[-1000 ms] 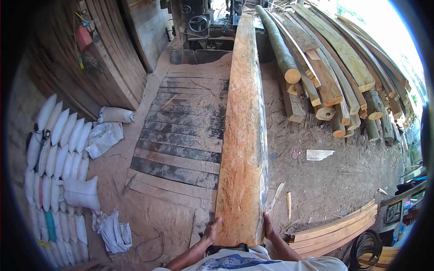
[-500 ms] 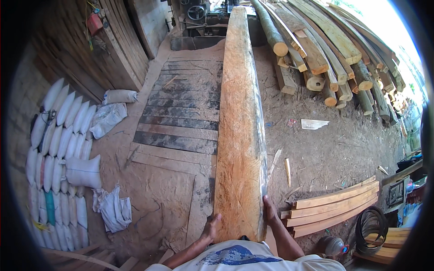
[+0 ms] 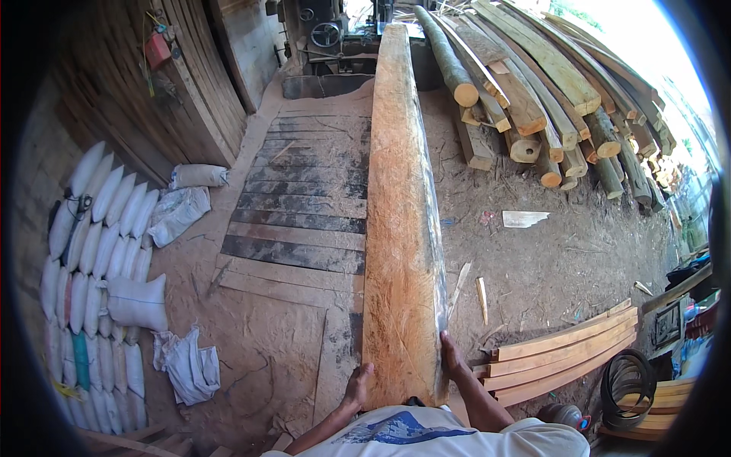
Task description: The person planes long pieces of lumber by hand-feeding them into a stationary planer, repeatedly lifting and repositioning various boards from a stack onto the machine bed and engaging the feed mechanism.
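Observation:
A long, thick timber beam [image 3: 400, 228] with a rough orange-brown top face runs from my waist toward the machine [image 3: 326, 34] at the far end. My left hand [image 3: 356, 386] holds its left side near the close end, thumb up along the edge. On the opposite side my right hand [image 3: 452, 358] grips the beam's darker right face, slightly farther forward. Most of the fingers of both hands are hidden beside or under the wood. The near end of the beam lies close against my shirt.
Stacked white sacks [image 3: 114, 228] line the left side. Dark slatted boards [image 3: 301, 202] cover ground left of the beam. A pile of logs and beams [image 3: 533, 99] lies far right. Cut planks [image 3: 563, 354], a coiled black band [image 3: 628, 387] and a round jug [image 3: 562, 415] sit near right.
The view has tipped slightly upward, so more of the machine shows and the beam's far end appears lower. Both hands keep their hold in the same places.

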A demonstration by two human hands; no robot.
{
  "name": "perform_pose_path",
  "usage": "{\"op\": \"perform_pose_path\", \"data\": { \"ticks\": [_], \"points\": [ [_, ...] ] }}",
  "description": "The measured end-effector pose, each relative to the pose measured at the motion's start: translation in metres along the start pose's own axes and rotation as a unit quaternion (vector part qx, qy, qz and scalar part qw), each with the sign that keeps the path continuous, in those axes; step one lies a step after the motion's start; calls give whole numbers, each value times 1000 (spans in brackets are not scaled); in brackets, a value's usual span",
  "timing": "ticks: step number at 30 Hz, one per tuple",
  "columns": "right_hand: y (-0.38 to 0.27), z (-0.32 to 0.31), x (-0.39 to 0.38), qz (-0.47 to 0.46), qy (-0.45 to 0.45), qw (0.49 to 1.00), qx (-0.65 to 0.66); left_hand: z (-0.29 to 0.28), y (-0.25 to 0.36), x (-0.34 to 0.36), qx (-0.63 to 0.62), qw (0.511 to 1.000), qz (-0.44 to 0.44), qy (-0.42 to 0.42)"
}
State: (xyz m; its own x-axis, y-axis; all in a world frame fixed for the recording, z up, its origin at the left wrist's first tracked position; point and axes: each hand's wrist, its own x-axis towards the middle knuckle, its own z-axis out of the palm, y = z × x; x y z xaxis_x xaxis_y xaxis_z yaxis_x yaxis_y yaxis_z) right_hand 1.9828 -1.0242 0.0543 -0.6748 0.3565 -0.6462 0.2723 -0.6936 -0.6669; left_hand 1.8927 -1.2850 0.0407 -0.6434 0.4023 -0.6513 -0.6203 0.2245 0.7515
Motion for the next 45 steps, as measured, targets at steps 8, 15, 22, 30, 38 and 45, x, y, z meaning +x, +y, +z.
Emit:
{"op": "perform_pose_path", "data": {
  "ticks": [8, 15, 22, 30, 38, 45],
  "points": [
    [-21, -2, 59, 4, -47, 998, 33, 0, 24, 53, -41, 999, -20, -29],
    [-51, 5, 91, -3, 9, 1000, -5, 9, 61, 81, -38, 998, -26, -38],
    [-93, 32, 108, -8, -5, 1000, 28, 16, 87, 108, 24, 1000, -10, 3],
    [-112, 34, 142, -28, -24, 998, 41, 28, 129, 128, 12, 1000, -4, 23],
    [-131, 19, 193, 13, -1, 1000, 4, 35, 137, 182, -1, 1000, -8, 12],
    [-166, 38, 222, 12, -20, 998, 59, 36, 150, 228, -14, 1000, -18, -10]
  ]
}}
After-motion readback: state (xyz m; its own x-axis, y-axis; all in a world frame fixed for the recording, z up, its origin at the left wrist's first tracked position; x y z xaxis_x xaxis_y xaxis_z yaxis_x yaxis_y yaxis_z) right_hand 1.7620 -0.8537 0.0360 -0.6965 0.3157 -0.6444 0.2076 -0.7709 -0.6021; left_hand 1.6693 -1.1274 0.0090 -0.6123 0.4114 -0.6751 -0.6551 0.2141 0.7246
